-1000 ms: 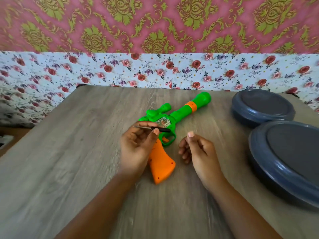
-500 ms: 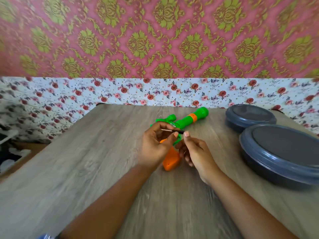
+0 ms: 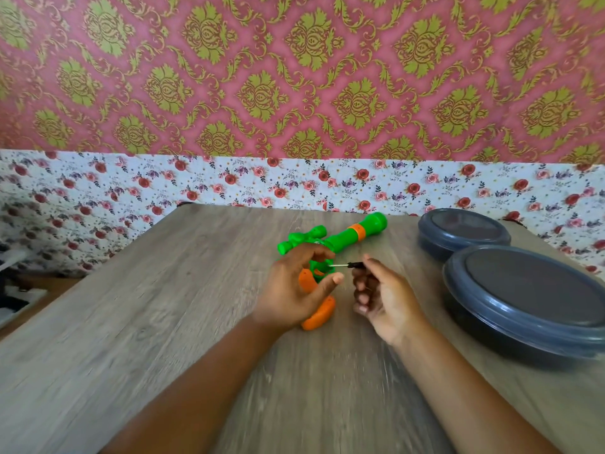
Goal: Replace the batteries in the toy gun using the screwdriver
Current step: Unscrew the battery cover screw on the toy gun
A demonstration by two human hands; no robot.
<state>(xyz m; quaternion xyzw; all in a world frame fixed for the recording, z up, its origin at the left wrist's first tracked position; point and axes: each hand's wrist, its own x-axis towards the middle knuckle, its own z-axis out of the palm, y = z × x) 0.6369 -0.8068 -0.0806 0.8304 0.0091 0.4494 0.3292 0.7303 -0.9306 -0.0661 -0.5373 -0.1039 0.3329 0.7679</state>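
Note:
The toy gun (image 3: 343,239) lies on the wooden table, its green barrel pointing to the far right and its orange grip (image 3: 320,314) toward me. A small screwdriver (image 3: 352,265) with a black handle and a thin metal shaft is held level just above the gun's trigger area. My right hand (image 3: 381,296) pinches its handle between thumb and fingers. My left hand (image 3: 294,290) hovers over the gun's middle with loosely curved fingers and the thumb spread. Its fingertips are close to the shaft's tip, and it hides part of the gun's body.
Two dark blue round lidded containers stand at the right, one nearer (image 3: 523,326) and one farther back (image 3: 463,235). The grey wood-grain table (image 3: 163,322) reaches back to a wall with floral paper. The table's left edge drops off to the floor.
The screwdriver has passed from my left hand to my right. My left hand let go and opened its thumb. The camera tilted up, so the table sits lower in view.

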